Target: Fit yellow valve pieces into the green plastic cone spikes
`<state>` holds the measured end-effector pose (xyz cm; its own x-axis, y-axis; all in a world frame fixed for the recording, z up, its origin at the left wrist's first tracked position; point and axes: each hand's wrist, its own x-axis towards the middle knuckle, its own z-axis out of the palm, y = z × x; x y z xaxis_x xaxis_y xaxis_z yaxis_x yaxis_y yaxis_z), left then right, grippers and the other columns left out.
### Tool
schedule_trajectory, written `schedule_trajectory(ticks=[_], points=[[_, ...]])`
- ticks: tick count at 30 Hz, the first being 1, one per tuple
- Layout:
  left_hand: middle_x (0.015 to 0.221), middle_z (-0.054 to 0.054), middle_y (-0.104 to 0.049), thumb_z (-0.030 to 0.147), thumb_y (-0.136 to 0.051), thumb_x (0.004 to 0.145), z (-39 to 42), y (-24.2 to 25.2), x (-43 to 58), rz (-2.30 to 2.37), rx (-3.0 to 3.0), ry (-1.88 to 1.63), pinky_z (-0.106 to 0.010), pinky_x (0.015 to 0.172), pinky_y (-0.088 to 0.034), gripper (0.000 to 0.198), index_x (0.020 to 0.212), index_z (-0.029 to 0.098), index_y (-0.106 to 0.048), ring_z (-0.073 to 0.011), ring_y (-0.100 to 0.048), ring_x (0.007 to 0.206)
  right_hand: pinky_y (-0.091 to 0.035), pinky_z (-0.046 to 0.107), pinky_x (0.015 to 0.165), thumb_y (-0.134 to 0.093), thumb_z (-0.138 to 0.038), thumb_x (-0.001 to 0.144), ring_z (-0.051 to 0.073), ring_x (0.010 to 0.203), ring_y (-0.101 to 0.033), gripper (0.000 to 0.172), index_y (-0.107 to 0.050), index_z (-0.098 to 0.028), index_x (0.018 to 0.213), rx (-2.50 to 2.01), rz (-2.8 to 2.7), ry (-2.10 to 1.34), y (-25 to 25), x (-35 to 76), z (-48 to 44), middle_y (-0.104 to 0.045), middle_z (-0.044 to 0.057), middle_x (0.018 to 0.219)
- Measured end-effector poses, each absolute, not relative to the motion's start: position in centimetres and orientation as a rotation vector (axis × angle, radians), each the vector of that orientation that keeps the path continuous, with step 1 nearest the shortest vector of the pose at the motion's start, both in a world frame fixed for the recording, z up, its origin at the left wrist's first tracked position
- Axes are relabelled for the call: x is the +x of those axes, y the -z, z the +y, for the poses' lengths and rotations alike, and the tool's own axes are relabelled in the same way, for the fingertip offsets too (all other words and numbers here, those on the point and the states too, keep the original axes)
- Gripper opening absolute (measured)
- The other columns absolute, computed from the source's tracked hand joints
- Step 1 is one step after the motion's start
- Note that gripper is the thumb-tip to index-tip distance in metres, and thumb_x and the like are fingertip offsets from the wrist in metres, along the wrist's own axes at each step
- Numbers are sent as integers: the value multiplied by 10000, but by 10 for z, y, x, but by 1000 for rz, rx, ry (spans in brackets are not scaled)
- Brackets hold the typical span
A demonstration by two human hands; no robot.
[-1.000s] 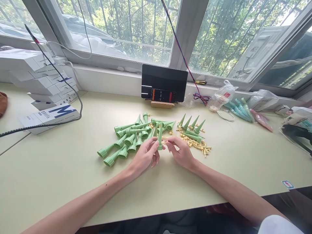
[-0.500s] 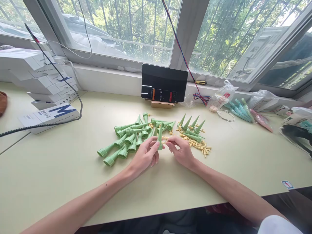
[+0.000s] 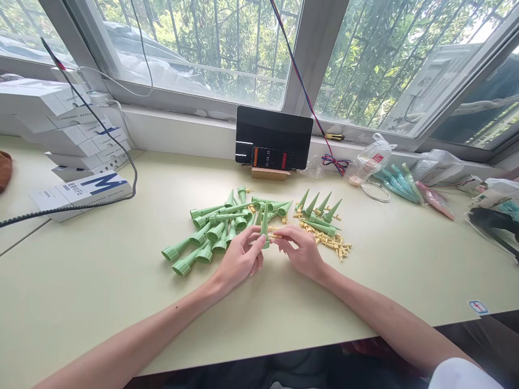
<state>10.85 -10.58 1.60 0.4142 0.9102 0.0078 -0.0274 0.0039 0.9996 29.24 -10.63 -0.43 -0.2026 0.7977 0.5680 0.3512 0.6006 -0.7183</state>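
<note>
My left hand (image 3: pixel 245 254) is closed round the base of a green plastic watering spike (image 3: pixel 265 221), which stands point up. Between the fingertips of my right hand (image 3: pixel 299 247) is a small yellow plastic valve (image 3: pixel 276 236), level with the spike's lower part; whether the two touch I cannot make out. To the left lies a pile of green spikes (image 3: pixel 217 232), most on their sides with hollow ends facing me. Right of my hands, several upright spikes (image 3: pixel 311 205) stand beside a heap of yellow valves (image 3: pixel 330 246).
A black tablet (image 3: pixel 273 132) leans at the window, with a phone (image 3: pixel 271 159) showing a timer before it. White boxes (image 3: pixel 77 135) are stacked at the left, crossed by a black cable (image 3: pixel 133 173). Plastic bags (image 3: pixel 371 159) and teal packets (image 3: pixel 399 183) lie at the right.
My right hand has turned slightly, and the yellow valve now shows more clearly beside the spike. The spike has shifted a little to the left. The piles look the same.
</note>
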Motion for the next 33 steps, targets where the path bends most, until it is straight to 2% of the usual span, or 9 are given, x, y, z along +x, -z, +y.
schedule_trajectory(ticks=[4, 10, 13, 16, 21, 28, 33], points=[[662, 20, -600, 489, -575, 902, -105, -14, 109, 865, 1353, -910, -206, 359, -336, 323, 1044, 203, -527, -86, -473, 373, -553, 278, 597, -571, -283, 955, 126, 630, -617, 121, -668, -222, 992, -916, -1788, -570, 5, 292, -106, -658, 41, 857], [727, -5, -647, 490, -579, 902, -105, -12, 108, 871, 1396, -919, -215, 365, -366, 341, 1083, 201, -592, -79, -484, 360, -542, 279, 571, -567, -301, 952, 133, 602, -614, 124, -653, -213, 965, -950, -1752, -587, 6, 292, -104, -670, 37, 806], [612, 15, -595, 479, -572, 908, -106, -12, 108, 878, 1439, -892, -221, 380, -387, 369, 1134, 189, -608, -103, -493, 376, -530, 279, 573, -564, -304, 950, 132, 591, -606, 123, -639, -209, 929, -984, -1751, -587, 7, 293, -104, -665, 31, 790], [525, 35, -544, 471, -562, 914, -106, -10, 106, 920, 1471, -855, -235, 413, -413, 458, 1271, 183, -554, -130, -499, 403, -519, 276, 573, -573, -295, 943, 130, 576, -602, 113, -627, -204, 904, -1008, -1746, -568, 9, 294, -103, -647, 20, 762], [547, 31, -556, 472, -574, 902, -105, -3, 104, 985, 1472, -809, -247, 439, -421, 609, 1420, 188, -425, -147, -507, 447, -509, 270, 555, -586, -319, 932, 132, 558, -598, 121, -615, -204, 907, -1030, -1744, -570, 12, 294, -102, -626, 9, 728], [524, 48, -532, 482, -571, 900, -106, -6, 103, 984, 1509, -804, -227, 436, -393, 521, 1329, 195, -497, -125, -458, 433, -471, 259, 541, -559, -372, 947, 126, 526, -548, 210, -611, -192, 852, -1052, -1784, -517, 8, 294, -102, -608, 4, 663], [518, 55, -525, 485, -603, 877, -106, -7, 103, 979, 1487, -799, -221, 428, -387, 534, 1302, 176, -505, -120, -452, 432, -424, 244, 544, -501, -391, 976, 118, 521, -505, 316, -594, -186, 756, -1073, -1847, -455, 6, 295, -102, -570, -6, 595]])
